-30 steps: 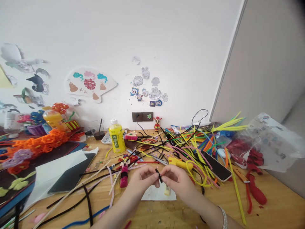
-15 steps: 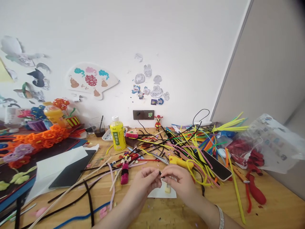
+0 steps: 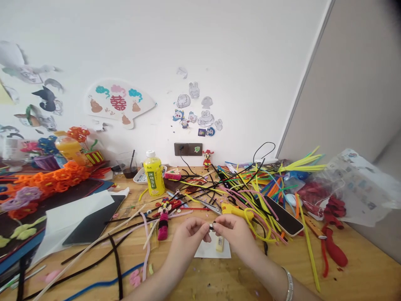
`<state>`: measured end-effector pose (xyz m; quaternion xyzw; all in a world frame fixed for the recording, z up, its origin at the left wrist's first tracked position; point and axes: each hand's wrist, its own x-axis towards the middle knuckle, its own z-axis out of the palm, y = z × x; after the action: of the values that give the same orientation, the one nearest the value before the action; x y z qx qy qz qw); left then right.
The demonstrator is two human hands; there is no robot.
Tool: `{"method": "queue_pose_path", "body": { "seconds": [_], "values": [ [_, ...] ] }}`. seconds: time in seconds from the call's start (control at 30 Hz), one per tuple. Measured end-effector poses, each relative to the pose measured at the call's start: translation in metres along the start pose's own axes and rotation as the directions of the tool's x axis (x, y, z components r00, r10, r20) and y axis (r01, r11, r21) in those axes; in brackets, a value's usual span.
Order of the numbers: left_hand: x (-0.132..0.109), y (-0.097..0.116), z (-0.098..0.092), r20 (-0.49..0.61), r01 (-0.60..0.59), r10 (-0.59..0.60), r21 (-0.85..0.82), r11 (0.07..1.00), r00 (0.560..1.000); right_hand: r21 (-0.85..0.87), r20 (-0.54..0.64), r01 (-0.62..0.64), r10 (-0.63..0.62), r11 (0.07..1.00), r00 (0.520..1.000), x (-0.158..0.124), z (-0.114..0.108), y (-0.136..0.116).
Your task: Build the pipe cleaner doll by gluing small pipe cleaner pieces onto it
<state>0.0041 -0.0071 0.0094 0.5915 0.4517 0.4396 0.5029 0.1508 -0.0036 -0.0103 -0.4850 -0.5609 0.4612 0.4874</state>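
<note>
Our L hand & R hand meet centre, fingertips nearly touching, both narrowed to a pinch on a small black piece btwn them; it's mostly hidden by fingers, so can't tell its full shape. The piece is up off the table, in line w/ the top of a white paper. On that paper, just below our R fingers, we've a pale-yellow labelled item. Sparkly bracelet on our R wrist. Just beyond the hands: scissors and a yellow glue gun, side by side. L of our L hand, a magenta-&-black pipe-cleaner doll. Further out: yellow drink bottle standing upright at back L; big heap of multicol. pipe cleaners at back R, w/ a phone by its near edge; red balloon far R. Far L, we see orange pipe-cleaner flowers. On the wall behind, a fan-shaped cutout & small stickers.
</note>
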Motion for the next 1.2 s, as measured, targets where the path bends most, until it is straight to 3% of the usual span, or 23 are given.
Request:
{"method": "queue_pose_path", "body": {
  "seconds": [0.13,0.27,0.33,0.43,0.53,0.6,0.73,0.9,1.03,1.13,1.2],
  "values": [
    [0.004,-0.003,-0.003,0.141,-0.012,0.013,-0.012,1.0,0.99,-0.069,0.071,0.023,-0.018,0.997,0.997,-0.003,-0.003,-0.009],
    [0.007,0.0,-0.01,0.338,0.072,-0.067,-0.002,0.997,0.939,-0.277,0.138,0.193,-0.16,0.941,0.977,-0.007,-0.009,-0.02],
    [0.006,0.001,-0.01,0.328,0.117,-0.1,-0.033,0.993,0.94,-0.307,0.113,0.22,-0.194,0.926,0.974,-0.008,-0.01,-0.021],
    [0.006,0.0,-0.007,0.245,0.157,-0.125,-0.117,0.981,0.961,-0.134,0.059,0.093,-0.086,0.987,0.995,-0.007,-0.009,-0.017],
    [0.006,-0.004,-0.004,0.207,0.173,-0.136,-0.17,0.97,0.969,0.035,0.105,-0.01,0.006,0.999,0.994,-0.005,-0.006,-0.013],
    [0.007,-0.007,-0.004,0.215,0.164,-0.126,-0.169,0.972,0.968,0.062,0.135,-0.016,0.008,0.998,0.991,-0.006,-0.006,-0.013],
    [0.008,-0.007,-0.01,0.306,0.114,-0.072,-0.121,0.986,0.949,-0.066,0.214,0.063,-0.048,0.996,0.976,-0.008,-0.01,-0.018],
    [0.01,-0.001,-0.017,0.465,0.048,-0.059,0.035,0.998,0.883,-0.326,0.295,0.15,-0.05,0.933,0.954,-0.012,-0.013,-0.025],
    [0.011,0.0,-0.018,0.47,0.022,-0.102,0.173,0.985,0.877,-0.428,0.354,0.274,-0.119,0.861,0.928,-0.014,-0.014,-0.026],
    [0.012,-0.004,-0.017,0.482,0.044,-0.122,0.171,0.984,0.868,-0.437,0.399,0.341,-0.16,0.832,0.903,-0.014,-0.015,-0.025],
    [0.012,-0.005,-0.016,0.473,0.06,-0.112,0.123,0.991,0.874,-0.422,0.379,0.318,-0.153,0.849,0.913,-0.014,-0.015,-0.024]
  ]
}}
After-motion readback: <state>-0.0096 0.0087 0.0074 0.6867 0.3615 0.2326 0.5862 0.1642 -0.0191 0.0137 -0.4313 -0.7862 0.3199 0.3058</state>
